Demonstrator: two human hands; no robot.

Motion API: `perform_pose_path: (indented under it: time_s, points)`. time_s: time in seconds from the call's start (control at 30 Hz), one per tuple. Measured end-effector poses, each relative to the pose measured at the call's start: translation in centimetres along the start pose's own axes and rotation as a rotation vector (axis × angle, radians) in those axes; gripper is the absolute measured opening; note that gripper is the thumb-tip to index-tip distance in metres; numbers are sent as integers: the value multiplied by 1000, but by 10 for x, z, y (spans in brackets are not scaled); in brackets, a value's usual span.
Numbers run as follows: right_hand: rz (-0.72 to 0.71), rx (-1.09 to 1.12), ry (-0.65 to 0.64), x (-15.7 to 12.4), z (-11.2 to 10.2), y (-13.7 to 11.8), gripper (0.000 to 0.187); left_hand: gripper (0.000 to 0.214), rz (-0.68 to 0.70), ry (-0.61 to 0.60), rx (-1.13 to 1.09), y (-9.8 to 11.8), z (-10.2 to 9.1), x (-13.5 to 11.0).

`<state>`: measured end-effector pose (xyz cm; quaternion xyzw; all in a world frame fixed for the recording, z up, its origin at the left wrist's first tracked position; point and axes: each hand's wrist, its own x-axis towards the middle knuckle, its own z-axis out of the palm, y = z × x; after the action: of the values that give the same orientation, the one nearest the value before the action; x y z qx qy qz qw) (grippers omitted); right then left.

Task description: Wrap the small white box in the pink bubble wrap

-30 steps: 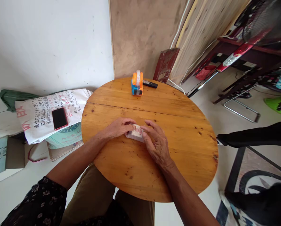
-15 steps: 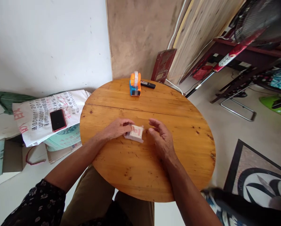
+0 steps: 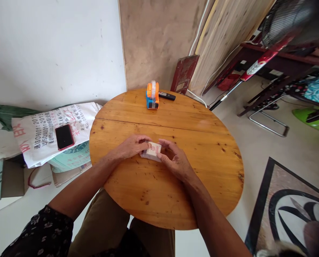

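Observation:
A small white packet with a red print (image 3: 152, 151) lies near the middle of the round wooden table (image 3: 202, 142). My left hand (image 3: 131, 145) rests on the table with its fingers curled onto the packet's left end. From the right, my right hand (image 3: 175, 160) pinches the packet's other end between fingers and thumb. Both hands hold the packet flat on the wood.
An orange and blue tape dispenser (image 3: 152, 95) and a black remote (image 3: 167, 95) sit at the table's far edge. A red-cased phone (image 3: 64, 137) lies on printed sacks (image 3: 41, 132) to the left. A dark red stool (image 3: 184, 73), a fan and a metal frame stand beyond.
My right hand lifted off the packet half a second ago and has come back onto its right end. A person's dark limb at the right has left the view.

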<state>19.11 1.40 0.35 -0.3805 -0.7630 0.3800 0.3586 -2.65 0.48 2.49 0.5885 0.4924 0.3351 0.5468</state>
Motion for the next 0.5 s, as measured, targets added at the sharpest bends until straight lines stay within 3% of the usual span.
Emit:
perform_pose_path:
  time_s: [0.23,0.5]
  points:
    - [-131,-232,76,-3,-2,-6,33,27,17,-7,11,1,-1,-1]
    - [-190,-359,57,-4,-1,-7,26,30,43,-11,9,-6,-2,1]
